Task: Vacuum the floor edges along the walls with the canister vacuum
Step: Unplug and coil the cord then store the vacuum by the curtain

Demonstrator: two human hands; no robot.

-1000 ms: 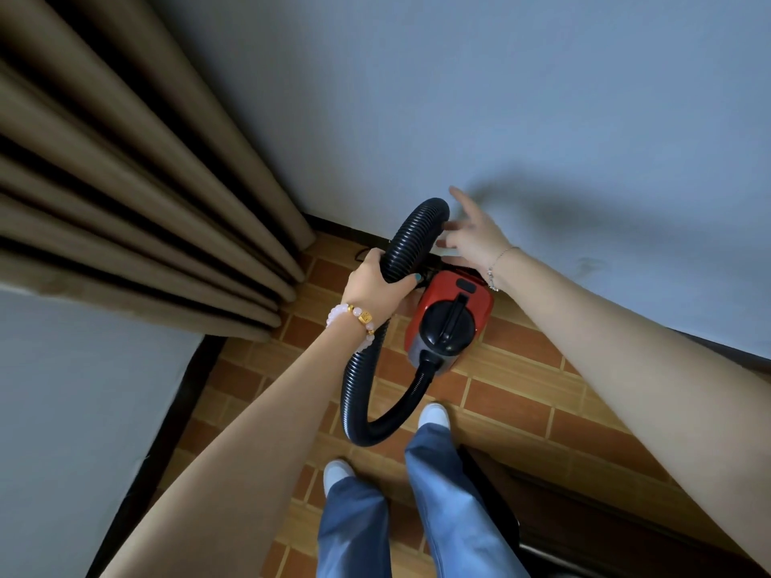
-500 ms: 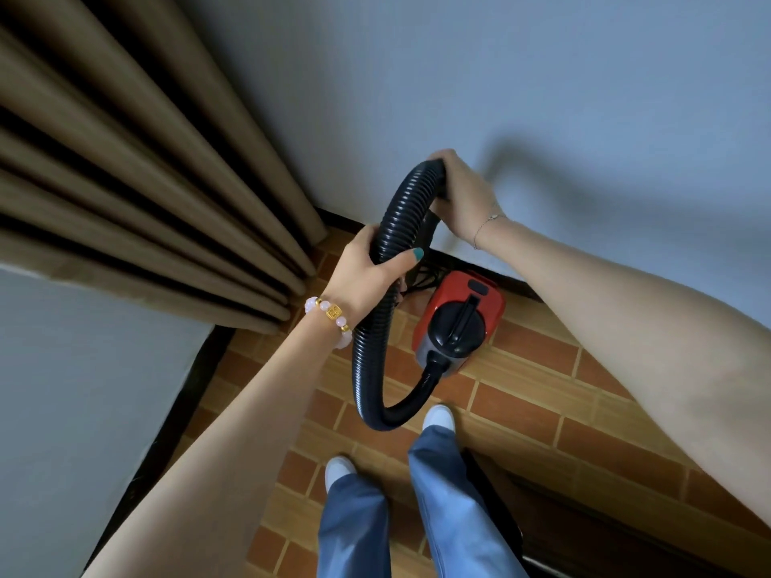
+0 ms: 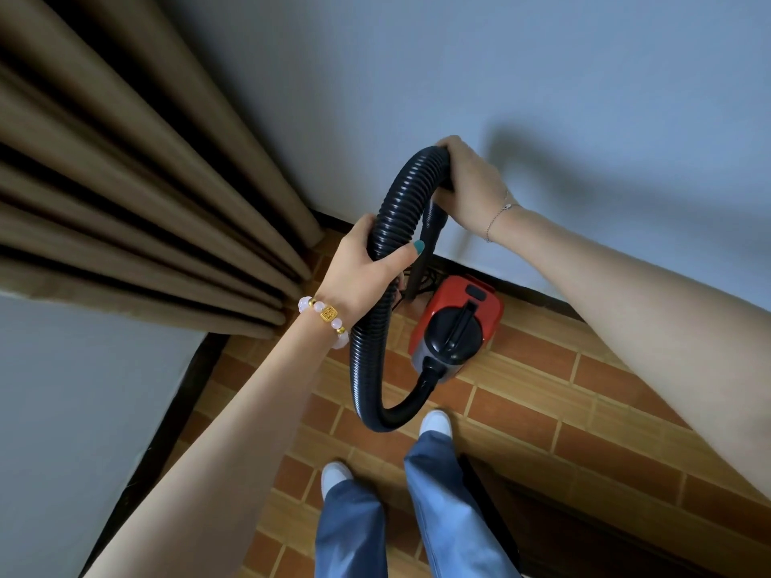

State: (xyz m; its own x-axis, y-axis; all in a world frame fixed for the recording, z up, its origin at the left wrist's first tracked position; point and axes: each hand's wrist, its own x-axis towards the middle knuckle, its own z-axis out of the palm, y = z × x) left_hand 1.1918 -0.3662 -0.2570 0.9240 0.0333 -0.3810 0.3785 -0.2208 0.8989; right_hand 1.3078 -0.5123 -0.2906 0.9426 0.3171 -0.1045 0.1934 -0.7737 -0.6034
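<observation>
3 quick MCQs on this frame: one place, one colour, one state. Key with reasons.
1. Where is the canister vacuum? A) on the floor beside the wall B) on a table C) behind the curtain
2. Its body colour? A) blue B) red C) white
3. The hose is? A) lying loose B) held by one hand C) gripped by both hands
Key: 1A, it stands on the floor at the wall's foot; 2B, red shell; 3C, left hand and right hand both curl round it.

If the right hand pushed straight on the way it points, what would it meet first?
Probably the grey wall just beyond it, short of the curtain; the right hand grips the hose top close to it, though depth is unclear.
</observation>
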